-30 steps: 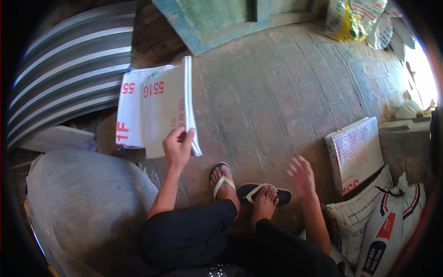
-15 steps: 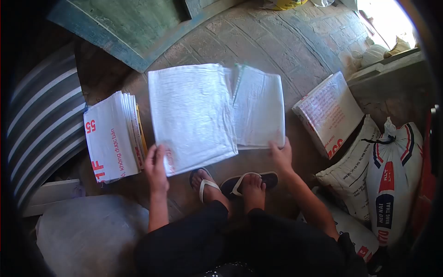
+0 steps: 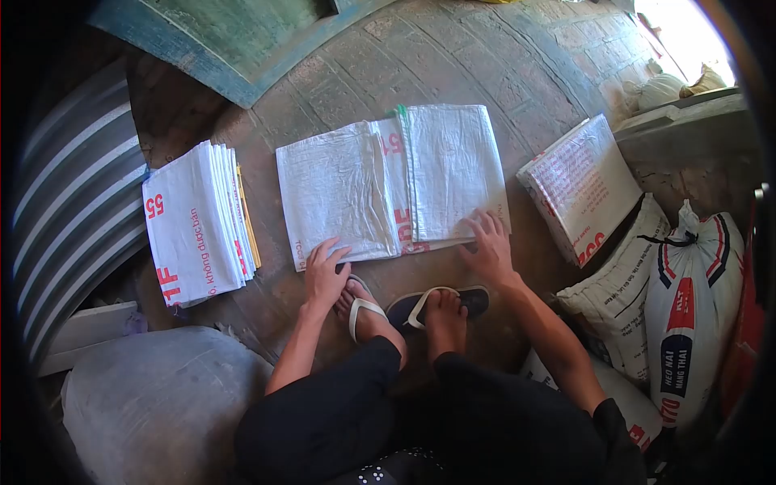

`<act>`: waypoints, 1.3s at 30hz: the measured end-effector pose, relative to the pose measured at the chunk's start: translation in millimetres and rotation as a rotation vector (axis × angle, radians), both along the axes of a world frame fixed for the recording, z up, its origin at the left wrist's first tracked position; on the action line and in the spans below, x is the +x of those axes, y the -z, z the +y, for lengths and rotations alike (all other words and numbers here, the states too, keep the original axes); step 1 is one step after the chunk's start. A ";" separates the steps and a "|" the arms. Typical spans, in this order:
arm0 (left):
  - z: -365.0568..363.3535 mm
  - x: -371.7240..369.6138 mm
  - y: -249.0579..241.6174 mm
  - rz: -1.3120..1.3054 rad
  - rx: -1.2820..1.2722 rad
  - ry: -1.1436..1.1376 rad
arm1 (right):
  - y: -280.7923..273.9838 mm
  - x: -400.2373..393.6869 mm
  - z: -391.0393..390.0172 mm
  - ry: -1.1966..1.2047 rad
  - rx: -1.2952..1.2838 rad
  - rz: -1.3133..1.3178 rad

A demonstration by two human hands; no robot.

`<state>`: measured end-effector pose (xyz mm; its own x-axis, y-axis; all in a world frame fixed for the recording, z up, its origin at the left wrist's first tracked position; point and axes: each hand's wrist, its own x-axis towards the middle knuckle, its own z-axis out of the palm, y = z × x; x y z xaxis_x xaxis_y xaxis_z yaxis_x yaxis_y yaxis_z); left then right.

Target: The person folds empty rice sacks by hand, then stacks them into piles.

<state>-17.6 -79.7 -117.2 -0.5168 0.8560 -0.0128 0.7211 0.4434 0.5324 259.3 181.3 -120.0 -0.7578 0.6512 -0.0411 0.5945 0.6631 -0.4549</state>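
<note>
A white woven sack (image 3: 339, 194) with red print lies flat on the brick floor before my feet, both its ends folded in toward the middle. A strip of red lettering shows between the two flaps, and a green stitched edge runs along the right flap. My left hand (image 3: 327, 271) is at the sack's lower left edge, fingers spread, holding nothing. On the lower right corner rests my right hand (image 3: 489, 246), its fingers apart and lying on the right flap.
Folded sacks form a stack (image 3: 198, 230) at left and another pile (image 3: 582, 190) at right. Filled feed bags (image 3: 691, 315) stand at the right. Corrugated sheeting (image 3: 81, 210) and a rounded grey bundle (image 3: 162, 412) are on the left; a green wooden panel (image 3: 234, 48) is above.
The sack was held by its lower corners and now lies on the floor, its flaps spread slightly apart. Both hands have loosened their grip, and the left has shifted right.
</note>
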 end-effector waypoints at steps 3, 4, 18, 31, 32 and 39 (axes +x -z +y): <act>-6.3 -11.7 4.9 -0.035 0.067 0.050 | 3.0 4.2 2.7 -0.023 0.025 -0.017; -8.6 -14.3 5.9 -0.180 0.084 -0.052 | 3.7 6.7 5.1 -0.039 0.036 -0.022; -44.7 -76.5 -67.5 -0.317 1.207 -1.210 | -17.6 -11.2 18.5 0.042 -0.015 -0.079; -43.0 -56.1 -71.4 -0.667 0.909 -1.143 | -8.2 -7.1 27.8 0.196 -0.061 0.181; -44.8 -57.3 -68.3 -0.690 0.921 -1.121 | -5.5 -5.2 28.5 0.253 -0.060 0.245; -51.5 -60.9 -64.6 -0.585 0.803 -1.077 | 5.0 8.5 38.4 0.203 -0.121 0.224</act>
